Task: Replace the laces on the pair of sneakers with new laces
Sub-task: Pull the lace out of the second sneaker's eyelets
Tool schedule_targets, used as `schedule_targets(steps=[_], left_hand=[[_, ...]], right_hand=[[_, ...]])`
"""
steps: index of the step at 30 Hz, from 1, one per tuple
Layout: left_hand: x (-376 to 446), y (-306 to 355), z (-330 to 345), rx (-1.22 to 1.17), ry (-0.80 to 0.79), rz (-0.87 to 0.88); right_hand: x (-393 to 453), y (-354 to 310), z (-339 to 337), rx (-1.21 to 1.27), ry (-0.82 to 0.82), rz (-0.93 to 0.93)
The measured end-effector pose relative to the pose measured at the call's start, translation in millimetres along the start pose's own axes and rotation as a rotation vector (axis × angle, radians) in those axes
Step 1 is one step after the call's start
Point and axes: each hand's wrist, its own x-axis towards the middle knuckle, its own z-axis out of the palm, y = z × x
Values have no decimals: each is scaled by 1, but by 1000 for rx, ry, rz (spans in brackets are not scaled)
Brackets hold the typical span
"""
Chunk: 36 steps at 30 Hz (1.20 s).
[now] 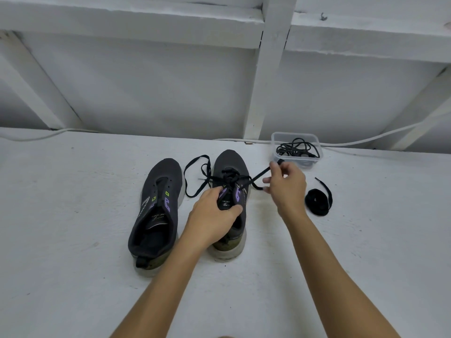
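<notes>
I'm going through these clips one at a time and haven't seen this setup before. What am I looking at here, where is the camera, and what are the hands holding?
There is no machine here: a person wears one wide-angle camera on the head, looking down at their own bare arms. On the white surface stand two dark sneakers. The left sneaker has no lace. The left hand steadies the tongue of the right sneaker, while the right hand pinches a black lace that runs through its eyelets. A coiled black lace lies to the right, and a clear plastic box behind holds more black laces.
</notes>
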Motion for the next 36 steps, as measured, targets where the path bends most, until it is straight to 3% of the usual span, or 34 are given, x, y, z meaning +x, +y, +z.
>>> schedule_targets(steps=[4, 6, 9, 14, 19, 21, 26, 31, 36], left_hand=[[0, 0, 0, 16, 18, 6], [1, 0, 1, 30, 22, 11], [1, 0, 0, 32, 17, 11], [-1, 2, 0, 17, 13, 7], [-2, 2, -1, 5, 15, -8], [-2, 1, -1, -3, 10, 0], [1, -1, 0, 7, 22, 10], [0, 0, 0, 12, 25, 26], [1, 5, -7, 7, 30, 104]], right_hand=[[-14, 2, -2, -189, -475, 87], [-23, 6, 3, -245, -576, -3], [-21, 8, 9, -251, -498, -87], [-7, 5, 8, 79, -131, -7], [-12, 17, 5, 142, 23, 124], [-14, 17, 3, 173, -45, 204], [-28, 17, -2, -25, -518, 160], [-30, 19, 3, -112, -498, -4], [-30, 17, 1, -43, -507, 45]])
